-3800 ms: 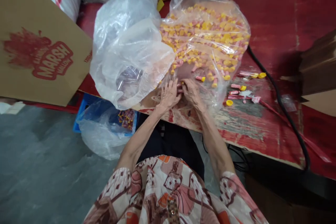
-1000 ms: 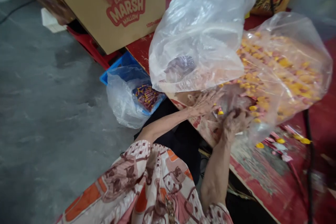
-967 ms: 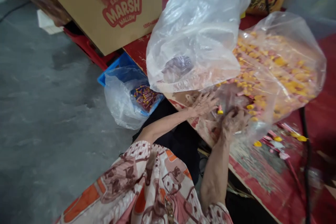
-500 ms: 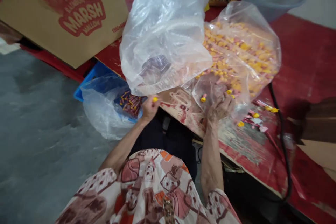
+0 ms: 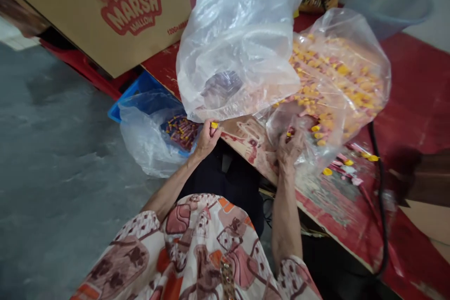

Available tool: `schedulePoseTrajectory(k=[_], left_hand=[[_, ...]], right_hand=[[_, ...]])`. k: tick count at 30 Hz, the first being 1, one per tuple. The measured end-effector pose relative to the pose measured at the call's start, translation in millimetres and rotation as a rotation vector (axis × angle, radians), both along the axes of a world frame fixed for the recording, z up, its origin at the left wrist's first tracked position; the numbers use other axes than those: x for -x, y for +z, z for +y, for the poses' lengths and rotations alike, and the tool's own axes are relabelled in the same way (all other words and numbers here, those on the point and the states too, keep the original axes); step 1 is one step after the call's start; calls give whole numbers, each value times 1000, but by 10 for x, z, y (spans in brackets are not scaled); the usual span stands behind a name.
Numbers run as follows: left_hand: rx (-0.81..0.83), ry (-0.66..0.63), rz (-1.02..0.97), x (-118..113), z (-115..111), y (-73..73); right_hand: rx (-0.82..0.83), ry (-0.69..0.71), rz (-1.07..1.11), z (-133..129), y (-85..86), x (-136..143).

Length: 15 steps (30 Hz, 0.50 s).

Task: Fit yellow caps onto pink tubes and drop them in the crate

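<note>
My left hand [image 5: 207,141] is closed by the table edge, with a small dark-red, yellow-ended piece [image 5: 213,125] pinched between thumb and fingers. Below and left of it, dark-red pieces with yellow ends [image 5: 181,131] lie in a plastic-lined blue crate [image 5: 116,111]. At the mouth of a clear plastic bag [image 5: 378,63] rests my right hand [image 5: 290,150], its fingers curled around another yellow-ended piece [image 5: 289,133]. Many pink-and-yellow pieces [image 5: 341,70] fill that bag. Exactly what the pieces are is too small to tell.
A large crumpled plastic bag [image 5: 242,23] stands on the red table [image 5: 418,103]. Behind are a marshmallow carton [image 5: 140,51] and a grey basin [image 5: 386,4]. Several loose pieces [image 5: 346,165] and a black cable [image 5: 384,225] lie at the right.
The view has shifted, moving the scene rightward. My right hand has drawn its fingers in around a piece; the loose piece beside it no longer lies on the plastic. My left hand still pinches its piece.
</note>
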State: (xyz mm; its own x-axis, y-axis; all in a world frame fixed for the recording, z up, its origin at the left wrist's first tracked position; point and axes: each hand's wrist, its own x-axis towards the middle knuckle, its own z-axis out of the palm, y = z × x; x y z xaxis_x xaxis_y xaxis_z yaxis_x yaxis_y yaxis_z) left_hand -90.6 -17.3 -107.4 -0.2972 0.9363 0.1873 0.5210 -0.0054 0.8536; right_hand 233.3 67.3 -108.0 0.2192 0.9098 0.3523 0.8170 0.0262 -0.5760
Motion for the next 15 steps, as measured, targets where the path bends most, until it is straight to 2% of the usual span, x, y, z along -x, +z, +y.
schedulePoseTrajectory(k=[4, 6, 7, 9, 12, 13, 15], left_hand=[[-13, -234, 241, -231, 208, -29], [-10, -283, 325, -253, 242, -36], [-9, -261, 330, -227, 225, -46], [-20, -113, 292, -92, 124, -93], [-10, 195, 236, 277, -121, -232], [21, 264, 233, 417, -198, -290], [90, 323, 248, 674, -313, -395]], right_hand=[[-18, 51, 25, 42, -47, -41], [-38, 6, 62, 40, -60, -45], [-38, -18, 80, 33, -61, -42], [-22, -24, 101, 12, -54, -31], [-3, 39, 91, -17, -28, -11], [-8, 48, 84, -24, -20, -7], [-25, 54, 78, -30, -12, -4]])
